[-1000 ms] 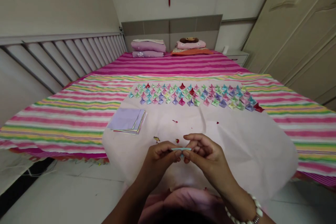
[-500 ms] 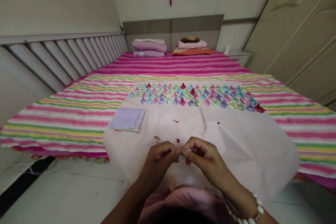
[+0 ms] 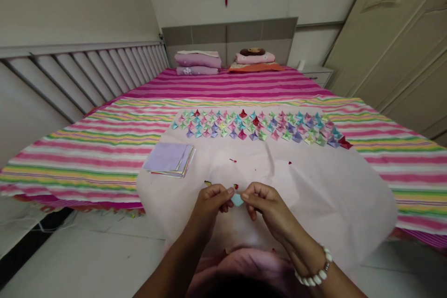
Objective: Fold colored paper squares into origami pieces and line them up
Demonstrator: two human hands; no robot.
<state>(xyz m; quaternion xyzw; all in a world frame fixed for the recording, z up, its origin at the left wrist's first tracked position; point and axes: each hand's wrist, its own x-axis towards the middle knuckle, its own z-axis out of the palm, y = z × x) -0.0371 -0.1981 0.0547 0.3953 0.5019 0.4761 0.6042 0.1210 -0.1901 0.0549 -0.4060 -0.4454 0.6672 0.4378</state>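
My left hand (image 3: 209, 202) and my right hand (image 3: 267, 205) meet over the near edge of a pale pink sheet (image 3: 331, 195) spread on the bed. Both pinch a small light-blue folded paper piece (image 3: 237, 199) between their fingertips, the left at its left side, the right at its right side. A white bead bracelet (image 3: 314, 272) is on my right wrist. Beyond the hands, several rows of small folded paper shapes (image 3: 254, 125) in many colours lie on the sheet. A stack of square paper sheets (image 3: 169, 159), lilac on top, lies to the left.
The bed has a striped pink, green and yellow cover (image 3: 87, 153). Folded bedding (image 3: 197, 63) and pillows (image 3: 253, 59) sit at the headboard. A slatted rail (image 3: 87, 79) runs along the left. Wardrobe doors (image 3: 401, 42) stand right. Tiny paper scraps (image 3: 233, 161) dot the sheet.
Both hands have shifted slightly away from me. The blue paper piece, seen edge-on as a thin strip before, now shows a wider face hanging between the fingertips.
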